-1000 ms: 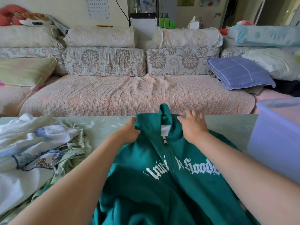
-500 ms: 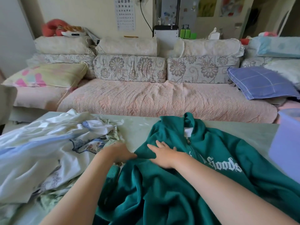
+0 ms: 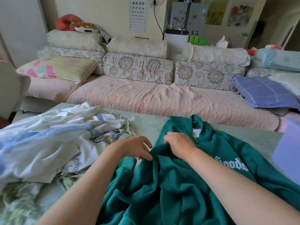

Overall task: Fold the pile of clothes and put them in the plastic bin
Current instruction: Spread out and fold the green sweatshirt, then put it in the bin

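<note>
Shifting since half a second ago: the right hand [image 3: 180,143] lay flat with straight fingers on the teal zip sweatshirt [image 3: 219,143]; now its fingers are curled into the cloth, knuckles up, nearer the zip pull [image 3: 196,140].
Against a second ago: both hands were at the collar, one on each side of the zip; now both sit left of it.
Left hand: [image 3: 134,148] just beside the right and apart from it, fingers curled onto a fold at the sweatshirt's shoulder, pinching it.
Sweatshirt: front up and rumpled on the desk [image 3: 146,124], collar toward the sofa [image 3: 162,98], between the pile of clothes [image 3: 48,143] and the plastic bin [image 3: 287,151].
Plastic bin: pale violet, at the desk's right end, cut by the frame edge; its inside is out of view.
Hidden: the sweatshirt's lower part runs off the bottom edge, and both forearms cover much of its chest.
Writing: white Gothic lettering [image 3: 233,164] on the chest, only "Goods" partly readable past the right forearm; an eye chart [image 3: 137,13] of E shapes hangs on the wall, its top cut off.
</note>
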`<state>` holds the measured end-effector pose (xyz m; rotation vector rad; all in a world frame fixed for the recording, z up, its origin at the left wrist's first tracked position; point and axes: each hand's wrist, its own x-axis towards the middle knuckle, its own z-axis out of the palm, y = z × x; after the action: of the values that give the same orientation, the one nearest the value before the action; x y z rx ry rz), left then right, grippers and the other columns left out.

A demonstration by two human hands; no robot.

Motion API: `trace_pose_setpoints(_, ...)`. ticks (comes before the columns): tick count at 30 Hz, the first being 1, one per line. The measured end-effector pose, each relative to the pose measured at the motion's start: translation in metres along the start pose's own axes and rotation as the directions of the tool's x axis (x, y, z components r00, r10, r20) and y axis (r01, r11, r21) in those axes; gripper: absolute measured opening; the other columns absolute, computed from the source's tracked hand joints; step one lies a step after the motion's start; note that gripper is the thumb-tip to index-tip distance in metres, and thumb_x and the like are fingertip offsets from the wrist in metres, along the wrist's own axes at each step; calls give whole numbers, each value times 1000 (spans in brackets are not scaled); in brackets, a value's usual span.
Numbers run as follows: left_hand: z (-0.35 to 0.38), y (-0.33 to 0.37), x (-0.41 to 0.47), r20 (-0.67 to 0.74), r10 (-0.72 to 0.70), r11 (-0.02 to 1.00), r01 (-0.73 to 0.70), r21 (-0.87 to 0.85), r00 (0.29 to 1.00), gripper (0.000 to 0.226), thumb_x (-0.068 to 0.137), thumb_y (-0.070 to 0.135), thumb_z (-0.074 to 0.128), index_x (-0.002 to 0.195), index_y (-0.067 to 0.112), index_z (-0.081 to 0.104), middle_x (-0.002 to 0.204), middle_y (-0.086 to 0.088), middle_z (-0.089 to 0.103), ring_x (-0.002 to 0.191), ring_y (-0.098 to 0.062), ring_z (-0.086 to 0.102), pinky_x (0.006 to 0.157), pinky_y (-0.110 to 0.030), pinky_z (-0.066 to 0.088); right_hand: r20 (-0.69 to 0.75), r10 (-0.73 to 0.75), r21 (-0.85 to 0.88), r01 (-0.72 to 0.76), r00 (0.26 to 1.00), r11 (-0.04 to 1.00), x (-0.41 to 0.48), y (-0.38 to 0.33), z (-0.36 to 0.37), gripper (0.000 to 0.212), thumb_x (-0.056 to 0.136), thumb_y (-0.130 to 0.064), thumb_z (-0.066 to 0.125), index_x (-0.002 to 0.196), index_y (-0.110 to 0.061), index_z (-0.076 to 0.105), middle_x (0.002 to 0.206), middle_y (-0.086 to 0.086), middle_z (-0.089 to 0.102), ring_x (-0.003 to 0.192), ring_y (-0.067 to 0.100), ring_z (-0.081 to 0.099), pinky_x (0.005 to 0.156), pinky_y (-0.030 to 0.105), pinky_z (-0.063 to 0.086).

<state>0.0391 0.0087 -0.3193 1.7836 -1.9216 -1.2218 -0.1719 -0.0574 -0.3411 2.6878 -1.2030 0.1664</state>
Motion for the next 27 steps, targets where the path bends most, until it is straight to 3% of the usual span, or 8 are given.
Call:
trace_pose_setpoints(4,14,14,0,110,-57,998,58,-3,992,24,94,11,49,107,17,69,96,0,71,75,-15,67,69,-24,52,33,-72,-239,78,997,968,-35,33,-1,39,47,11,70,68,-20,59,71,0,52,61,26,58,49,32,35)
trace_pose_setpoints(8,35,28,10,132,-148,985,134,111,980,21,95,9,46,99,10,66,98,-6,68,77,-21,67,68,-28,59,272,159,-128,-128,949,983,-53,36,-16,41,80,3,49,104,-24,70,108,2,61,105,29,57,82,35,45)
trace_pose_setpoints(11,49,37,13,144,-204,965,174,196,968,33,97,29,49,99,-1,62,81,-11,64,58,-22,58,56,-28,54,256,231,-108,-209,939,972,-39,22,-29,45,86,-5,47,117,-29,69,118,6,66,113,31,59,92,35,47)
trace_pose_setpoints(14,52,45,7,173,-239,925,171,338,955,29,97,33,48,86,8,56,65,-8,56,43,-19,36,49,-25,34,188,141,-118,-120,972,986,-22,8,-25,58,95,-6,47,143,-36,44,125,6,63,115,31,58,88,37,44)
trace_pose_setpoints(17,44,43,5,135,-258,917,198,347,957,21,94,29,54,84,10,54,59,-6,51,42,-16,33,44,-24,32,398,75,-93,-42,914,995,-10,-8,-21,82,91,5,40,154,-45,25,128,7,59,117,30,57,82,36,44)
trace_pose_setpoints(21,24,38,-3,87,-249,963,236,132,965,14,95,18,49,95,6,56,71,-8,58,52,-16,51,52,-24,48,435,67,-8,-70,898,998,-5,-15,-18,54,87,5,45,122,-33,60,113,7,63,105,31,60,81,36,48)
trace_pose_setpoints(24,13,35,-15,61,-174,968,182,-175,983,20,100,17,44,99,4,59,91,-11,66,72,-22,63,68,-32,55,308,135,56,-160,942,986,-4,-14,-18,24,87,-5,52,87,-29,49,85,-2,54,85,27,53,59,31,37)
trace_pose_setpoints(27,3,31,-24,-4,-144,808,115,-578,990,30,103,19,41,111,-1,62,102,-18,72,90,-31,70,81,-42,59,58,367,328,-365,929,871,3,-13,-25,7,95,-23,50,91,-27,45,97,7,63,89,31,59,66,35,41)
